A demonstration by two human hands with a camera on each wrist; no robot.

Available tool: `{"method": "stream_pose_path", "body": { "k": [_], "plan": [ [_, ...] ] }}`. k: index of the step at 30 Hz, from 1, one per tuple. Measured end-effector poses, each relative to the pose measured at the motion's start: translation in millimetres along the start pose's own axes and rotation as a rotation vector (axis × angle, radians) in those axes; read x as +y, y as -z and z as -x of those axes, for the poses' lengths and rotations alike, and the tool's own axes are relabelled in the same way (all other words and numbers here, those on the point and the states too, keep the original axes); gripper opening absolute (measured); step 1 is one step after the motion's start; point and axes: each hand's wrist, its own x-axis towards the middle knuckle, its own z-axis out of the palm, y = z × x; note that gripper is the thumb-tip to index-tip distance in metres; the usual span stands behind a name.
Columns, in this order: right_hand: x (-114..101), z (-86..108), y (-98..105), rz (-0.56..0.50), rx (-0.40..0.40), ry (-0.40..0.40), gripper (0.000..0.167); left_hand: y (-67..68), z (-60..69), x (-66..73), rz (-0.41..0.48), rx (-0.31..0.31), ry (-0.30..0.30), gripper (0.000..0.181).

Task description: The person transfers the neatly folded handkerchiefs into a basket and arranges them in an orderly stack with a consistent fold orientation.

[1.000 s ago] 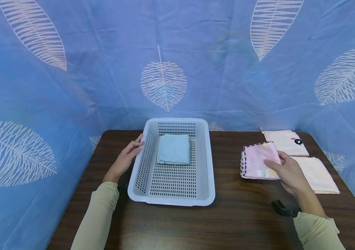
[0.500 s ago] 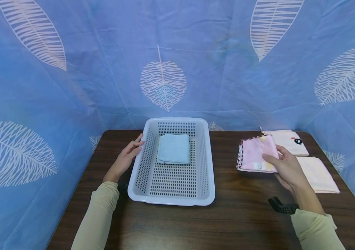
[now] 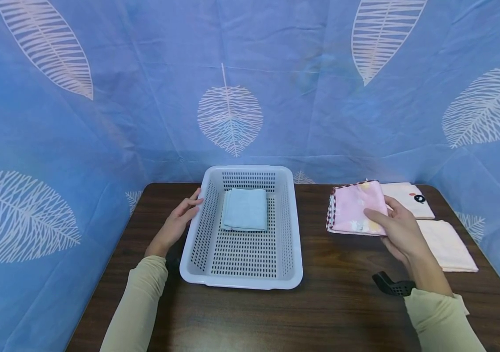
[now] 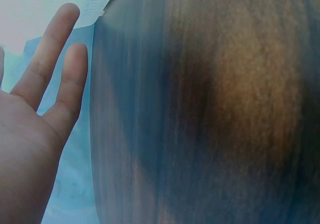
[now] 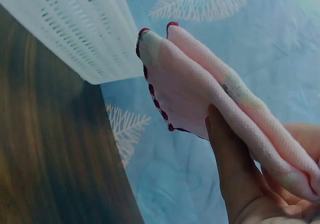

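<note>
In the head view my right hand (image 3: 401, 227) pinches a folded pink towel (image 3: 357, 208) with dark red stitched edging, thumb on top and fingers beneath. The right wrist view shows the pink towel (image 5: 200, 84) edge-on in its layers, held off the table. My left hand (image 3: 177, 222) rests its fingertips against the left rim of a white plastic basket (image 3: 190, 244). Its fingers look extended in the left wrist view, where the left hand (image 4: 40, 104) is beside the basket's wall. Inside the basket lies a folded light blue towel (image 3: 245, 210), toward the back.
Two folded pale towels lie at the table's right side: one with a small black-and-red motif (image 3: 408, 200) at the back, one plain (image 3: 448, 247) nearer. The dark wooden table (image 3: 320, 313) meets a blue leaf-patterned cloth (image 3: 298, 112) behind and at both sides.
My right hand has carried the pink towel up, leftward and slightly farther back, uncovering more of the plain pale towel. The left hand and the basket stay where they were.
</note>
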Motion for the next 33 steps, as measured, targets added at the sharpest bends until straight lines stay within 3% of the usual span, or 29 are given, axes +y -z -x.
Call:
{"method": "stream_pose_path", "body": {
  "k": [21,33],
  "plan": [
    [-20.5,-2.3,-30.9,-0.182,-0.082,0.076,0.090,0.0,1.5,-0.4,0.008,0.006,0.011,0.045],
    [-25.6,-5.8,-57.0,-0.190,-0.131,0.089,0.087,-1.1,-0.2,-0.6,0.007,0.008,0.002,0.046]
  ]
}}
